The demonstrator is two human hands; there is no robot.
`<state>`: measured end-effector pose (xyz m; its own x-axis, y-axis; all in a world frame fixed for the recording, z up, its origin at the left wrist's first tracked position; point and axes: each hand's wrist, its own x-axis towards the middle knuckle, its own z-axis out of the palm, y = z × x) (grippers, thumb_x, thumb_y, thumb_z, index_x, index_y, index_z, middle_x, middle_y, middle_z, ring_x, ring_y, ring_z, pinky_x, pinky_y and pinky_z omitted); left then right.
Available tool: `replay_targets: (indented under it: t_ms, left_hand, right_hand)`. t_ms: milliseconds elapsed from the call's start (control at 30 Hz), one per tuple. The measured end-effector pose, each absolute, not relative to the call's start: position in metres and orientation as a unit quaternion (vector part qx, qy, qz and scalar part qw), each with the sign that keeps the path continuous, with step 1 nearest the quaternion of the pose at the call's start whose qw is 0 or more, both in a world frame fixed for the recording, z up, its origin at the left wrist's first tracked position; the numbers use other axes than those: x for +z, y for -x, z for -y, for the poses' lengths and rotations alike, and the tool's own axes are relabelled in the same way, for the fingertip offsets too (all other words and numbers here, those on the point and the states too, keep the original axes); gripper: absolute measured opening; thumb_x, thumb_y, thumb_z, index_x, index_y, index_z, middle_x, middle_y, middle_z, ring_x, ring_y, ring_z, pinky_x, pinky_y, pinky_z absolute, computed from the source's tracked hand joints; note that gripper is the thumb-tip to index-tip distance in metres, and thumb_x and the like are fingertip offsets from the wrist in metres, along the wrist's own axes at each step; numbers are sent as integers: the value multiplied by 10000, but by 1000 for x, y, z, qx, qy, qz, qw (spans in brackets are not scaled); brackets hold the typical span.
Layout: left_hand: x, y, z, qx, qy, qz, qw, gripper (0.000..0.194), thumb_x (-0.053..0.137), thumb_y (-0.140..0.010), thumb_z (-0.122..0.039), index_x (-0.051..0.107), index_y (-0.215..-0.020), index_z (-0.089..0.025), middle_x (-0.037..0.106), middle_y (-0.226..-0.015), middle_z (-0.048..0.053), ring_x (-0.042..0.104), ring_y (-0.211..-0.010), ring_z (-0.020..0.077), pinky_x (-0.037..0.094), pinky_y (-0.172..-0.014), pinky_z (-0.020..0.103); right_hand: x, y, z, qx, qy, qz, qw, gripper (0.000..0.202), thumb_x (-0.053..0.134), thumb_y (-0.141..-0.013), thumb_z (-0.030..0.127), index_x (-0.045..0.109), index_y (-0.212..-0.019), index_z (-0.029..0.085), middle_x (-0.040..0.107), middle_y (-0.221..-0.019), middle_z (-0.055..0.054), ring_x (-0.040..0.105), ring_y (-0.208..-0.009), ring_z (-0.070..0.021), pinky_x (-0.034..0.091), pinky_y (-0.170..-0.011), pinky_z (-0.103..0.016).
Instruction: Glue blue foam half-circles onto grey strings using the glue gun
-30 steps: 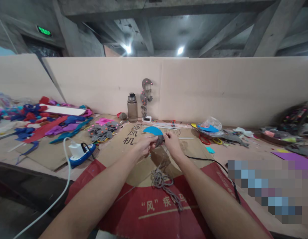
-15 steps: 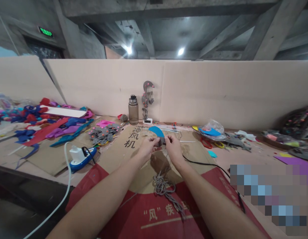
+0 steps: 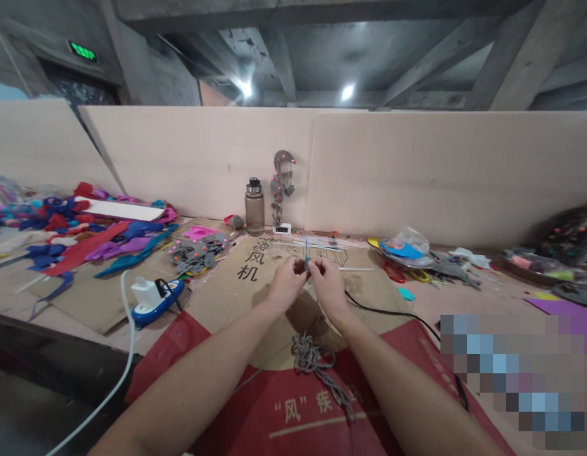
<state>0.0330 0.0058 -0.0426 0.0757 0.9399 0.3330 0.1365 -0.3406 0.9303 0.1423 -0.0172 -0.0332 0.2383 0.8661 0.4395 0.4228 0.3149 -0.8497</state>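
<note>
My left hand (image 3: pixel 289 280) and my right hand (image 3: pixel 327 285) meet over the middle of the cardboard, their fingertips pinched together. Between them stands a thin blue piece (image 3: pixel 306 249), seen edge-on; both hands hold it. Something grey shows at its lower end, mostly covered by the fingers. Below the hands, on the red part of the cardboard, lies a loose bundle of grey cord (image 3: pixel 314 354). A grey moon-shaped hanging ornament with pink dots (image 3: pixel 284 158) is behind my hands.
A bottle (image 3: pixel 254 209) stands at the back. At left are a blue power strip (image 3: pixel 159 304), grey dotted pieces (image 3: pixel 198 253) and coloured fabric strips (image 3: pixel 94 247). Scissors (image 3: pixel 394 272) and a plate with plastic wrap (image 3: pixel 407 253) lie at right.
The blue piece has turned from its broad face to edge-on. My left hand has moved slightly right, so the hands are closer together.
</note>
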Motion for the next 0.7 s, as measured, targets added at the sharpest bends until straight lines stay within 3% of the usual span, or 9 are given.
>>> replay_targets:
  t_ms: [133, 400, 700]
  left_hand:
    - [-40, -35, -1, 539, -559, -377, 505, 158, 645, -764, -267, 591, -863, -156, 651, -761, 39, 623, -630, 147, 557, -552, 300]
    - [-30, -36, 3, 562, -440, -344, 610, 85, 669, -727, -147, 592, -750, -119, 648, -687, 30, 638, -638, 121, 568, -683, 291]
    - [-24, -32, 3, 585, -422, -331, 609, 101, 716, -721, -186, 639, -740, -124, 683, -744, 51, 663, -691, 141, 558, -817, 362]
  right_hand:
    - [-32, -141, 19, 205, 541, 599, 554, 231, 479, -820, 340, 648, -808, 183, 669, -841, -54, 575, -807, -188, 421, -765, -309]
    - [-34, -143, 19, 174, 540, 613, 550, 156, 492, -831, 300, 607, -825, 196, 650, -810, -36, 567, -773, -178, 421, -749, -305]
    - [-34, -143, 18, 192, 517, 623, 556, 117, 506, -828, 294, 570, -813, 197, 609, -769, -18, 538, -718, -158, 415, -699, -294]
